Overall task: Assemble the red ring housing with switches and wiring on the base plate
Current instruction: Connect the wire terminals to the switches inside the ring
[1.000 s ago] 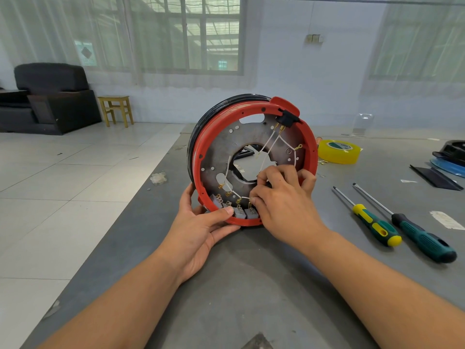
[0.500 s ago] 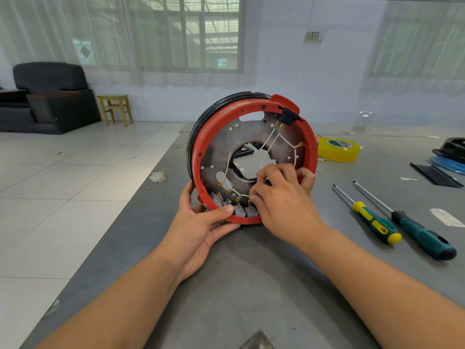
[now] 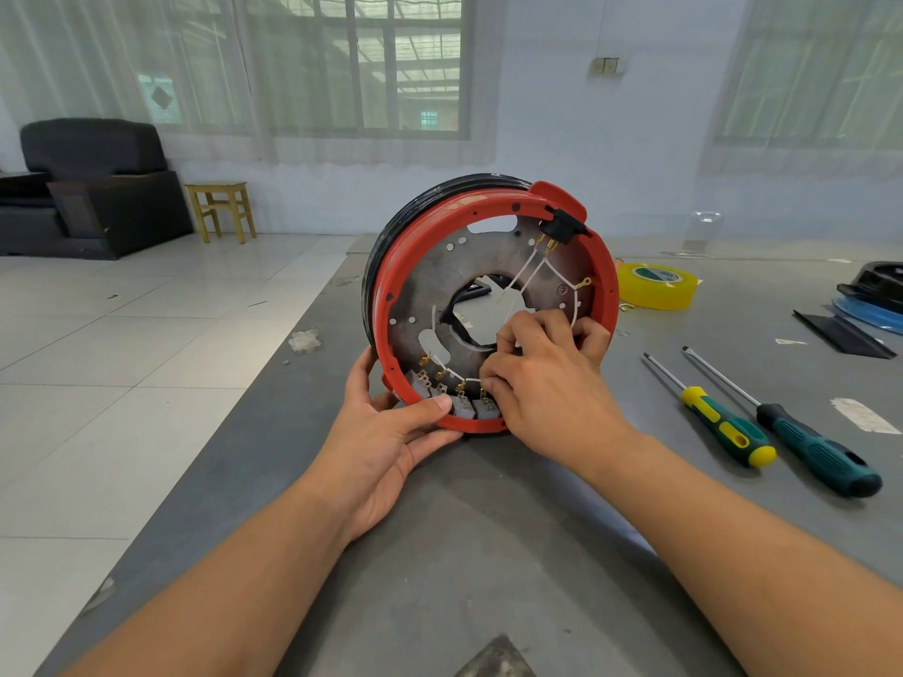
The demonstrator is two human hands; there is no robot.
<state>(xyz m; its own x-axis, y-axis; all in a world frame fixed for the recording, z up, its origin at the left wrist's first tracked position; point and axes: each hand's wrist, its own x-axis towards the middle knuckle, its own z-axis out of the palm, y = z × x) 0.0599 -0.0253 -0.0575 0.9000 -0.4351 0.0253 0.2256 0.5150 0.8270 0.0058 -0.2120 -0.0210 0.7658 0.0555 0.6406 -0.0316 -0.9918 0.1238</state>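
We see the left hand (image 3: 391, 432) gripping the red ring (image 3: 603, 285) bottom rim, upright on table (image 3: 488, 554); right hand (image 3: 547, 383) pinches white wire (image 3: 530, 273) nr switches (image 3: 462, 405).

We see the red ring housing (image 3: 493, 215) standing on edge, its gray base plate (image 3: 488, 256) facing us. Gray switches (image 3: 462, 403) sit at 6–7 o'clock; white wiring (image 3: 527, 276) runs from a black connector (image 3: 562, 226) at 1 o'clock.

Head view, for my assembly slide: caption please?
Left hand steadies the upright red ring while right hand works its white wires.
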